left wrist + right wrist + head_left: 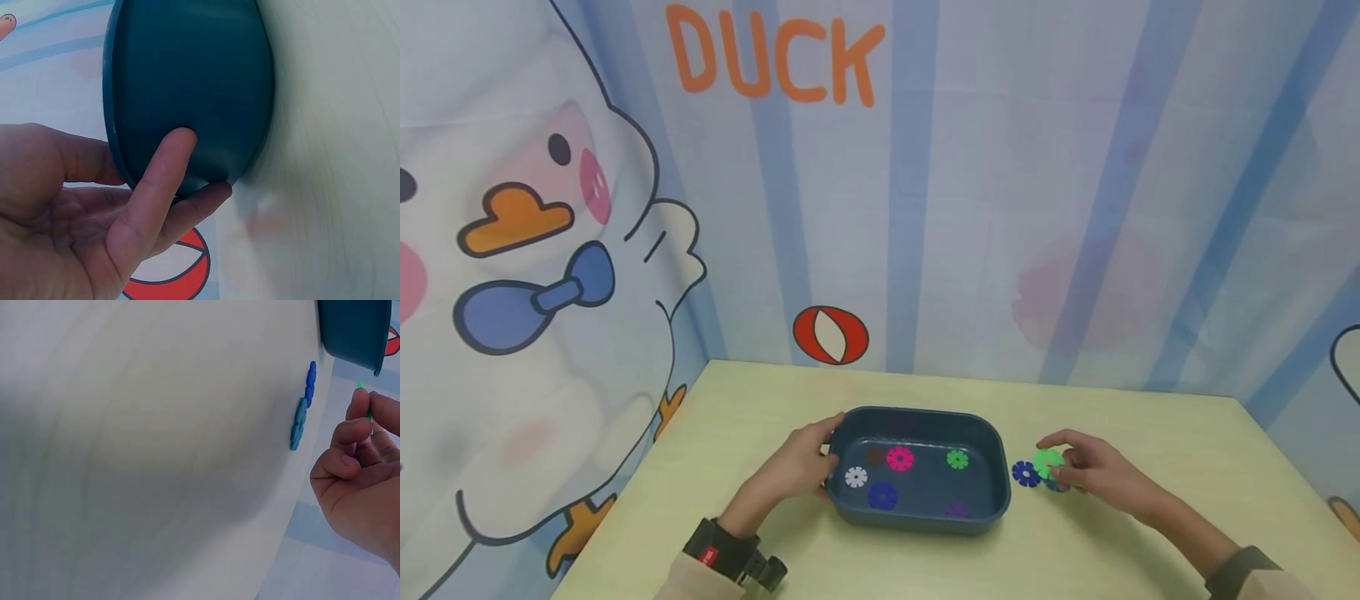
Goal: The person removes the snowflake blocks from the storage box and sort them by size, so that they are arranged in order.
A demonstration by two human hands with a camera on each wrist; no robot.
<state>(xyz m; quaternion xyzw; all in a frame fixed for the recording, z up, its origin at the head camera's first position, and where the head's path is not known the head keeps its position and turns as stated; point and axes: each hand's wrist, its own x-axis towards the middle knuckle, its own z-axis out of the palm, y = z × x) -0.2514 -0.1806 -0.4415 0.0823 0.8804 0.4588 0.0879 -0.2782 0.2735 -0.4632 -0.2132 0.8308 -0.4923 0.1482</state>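
A dark blue-green plastic tub (925,525) stands on the table, with several notched plastic discs lying in it, among them a pink disc (900,458), a white disc (856,477) and a small green disc (957,459). At its left end my left hand (801,458) holds the rim, fingers (156,187) against the outer wall. To the right of the tub, my right hand (1093,471) pinches a light green disc (1047,462) between thumb and finger, above the table. Below it lie a blue disc (310,384) and a teal disc (299,425), touching or overlapping.
The pale yellow table (760,392) meets a printed cloth backdrop (977,208) at its far edge. A dark strap with a device (730,554) is on the left wrist, and a dark band (1236,571) is on the right.
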